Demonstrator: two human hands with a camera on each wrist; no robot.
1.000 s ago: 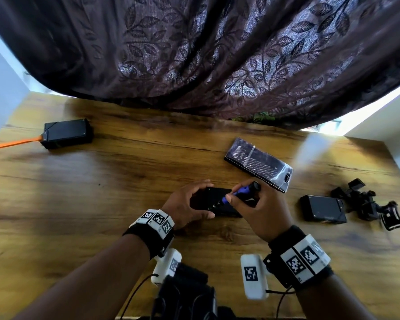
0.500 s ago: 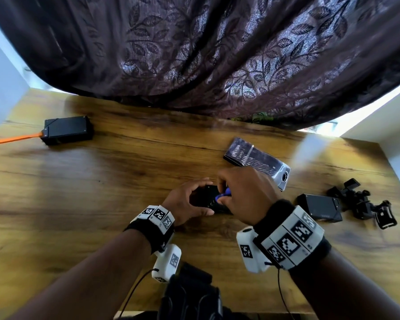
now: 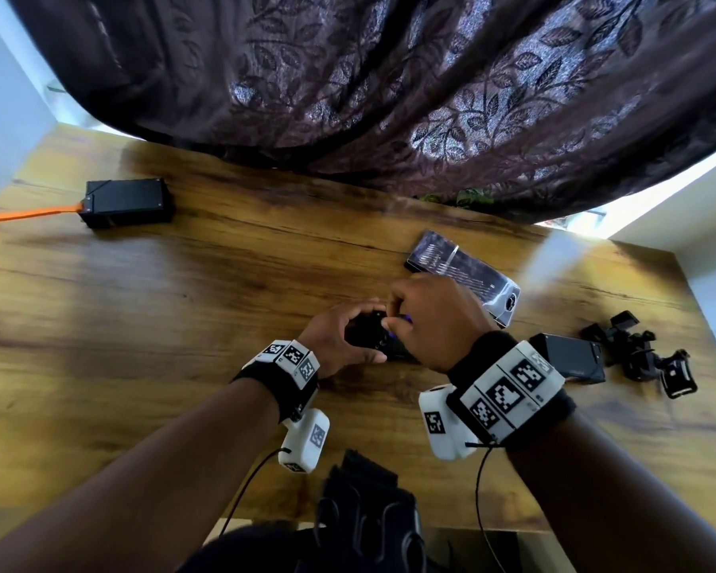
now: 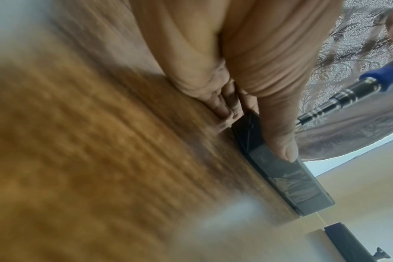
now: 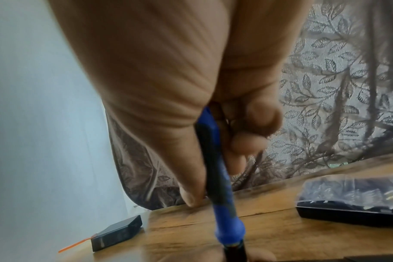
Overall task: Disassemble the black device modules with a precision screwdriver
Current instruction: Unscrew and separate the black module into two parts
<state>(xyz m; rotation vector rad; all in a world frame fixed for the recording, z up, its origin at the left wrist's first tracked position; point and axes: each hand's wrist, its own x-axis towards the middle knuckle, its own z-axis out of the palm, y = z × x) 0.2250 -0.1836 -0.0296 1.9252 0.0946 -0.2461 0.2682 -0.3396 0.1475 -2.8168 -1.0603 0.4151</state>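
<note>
Small black rectangular device module [image 4: 280,170] flat on wooden worktop [image 3: 182,324], 6 o'clock of clear bit case [image 3: 464,275]. Left hand [image 3: 340,341] clamps module steady; right hand [image 3: 430,320] grips blue-handled precision screwdriver [image 5: 222,203] tip-down, probably to bear on screw.

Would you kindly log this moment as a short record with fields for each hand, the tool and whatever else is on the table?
left hand: grips the black module on the wooden table, thumb on top
right hand: holds the blue-handled screwdriver, tip down toward that module
tip contact: hidden
second module: far left, orange strip sticking out
third module: right of the hands
bit case: behind the right hand
black mount parts: far right
</note>
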